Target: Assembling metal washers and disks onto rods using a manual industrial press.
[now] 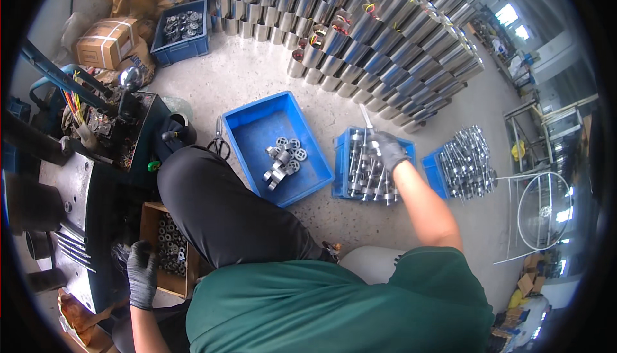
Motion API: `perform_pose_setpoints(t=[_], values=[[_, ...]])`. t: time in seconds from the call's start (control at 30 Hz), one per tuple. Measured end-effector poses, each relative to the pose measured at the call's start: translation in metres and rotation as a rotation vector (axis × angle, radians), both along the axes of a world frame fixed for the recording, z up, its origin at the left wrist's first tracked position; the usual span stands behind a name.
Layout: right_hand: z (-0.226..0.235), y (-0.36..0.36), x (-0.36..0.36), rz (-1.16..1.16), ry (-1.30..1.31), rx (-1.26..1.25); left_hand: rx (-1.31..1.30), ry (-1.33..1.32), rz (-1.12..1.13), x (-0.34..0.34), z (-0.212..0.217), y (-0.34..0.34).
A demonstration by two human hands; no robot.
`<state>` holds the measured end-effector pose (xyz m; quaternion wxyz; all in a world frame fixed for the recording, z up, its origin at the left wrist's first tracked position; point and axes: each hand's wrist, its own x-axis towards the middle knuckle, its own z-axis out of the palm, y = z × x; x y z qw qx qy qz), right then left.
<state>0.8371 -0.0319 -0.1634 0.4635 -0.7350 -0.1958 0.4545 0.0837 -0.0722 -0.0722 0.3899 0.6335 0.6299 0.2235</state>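
My right hand (387,149), in a dark grey glove, grips a metal shaft (366,118) whose upper end sticks out beyond the fingers. It is above a blue crate (339,187) holding several metal shafts with thicker collars. My left hand (142,276), gloved in grey knit, hovers at the left edge of a wooden box (168,283) filled with small metal rings (168,248). Its fingers point forward, slightly apart, and I see nothing held in them. Between my knee and the shaft crate lies a larger blue crate (234,120) with several round, spoked metal parts (283,159).
Rows of upright shiny metal cylinders (360,51) stand at the back. Another blue bin (434,176) of shafts is at right. A machine (80,224) borders my left side. Scissors (219,140) lie near my knee; a blue bin (180,50) and carton (106,43) sit far left.
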Motion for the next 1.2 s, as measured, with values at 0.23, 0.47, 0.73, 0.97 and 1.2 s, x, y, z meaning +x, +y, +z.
perform_pose_setpoints(t=[0.23,0.47,0.73,0.97,1.2], values=[[-0.033,-0.068,0.120,-0.435,-0.160,-0.209,-0.054,0.063,0.001,-0.004,-0.022,-0.007],[-0.100,-0.079,0.156,-0.260,-0.492,-0.320,-0.102,0.207,-0.036,-0.021,-0.046,-0.006],[-0.193,-0.092,0.215,0.064,-0.646,-0.494,-0.171,0.271,-0.024,-0.017,-0.042,-0.008],[-0.116,-0.046,0.100,0.045,-1.033,-0.473,-0.126,0.452,-0.114,-0.018,-0.020,-0.010],[-0.033,0.036,-0.045,0.235,-0.850,0.320,-0.052,0.434,-0.173,0.003,-0.005,-0.003]])
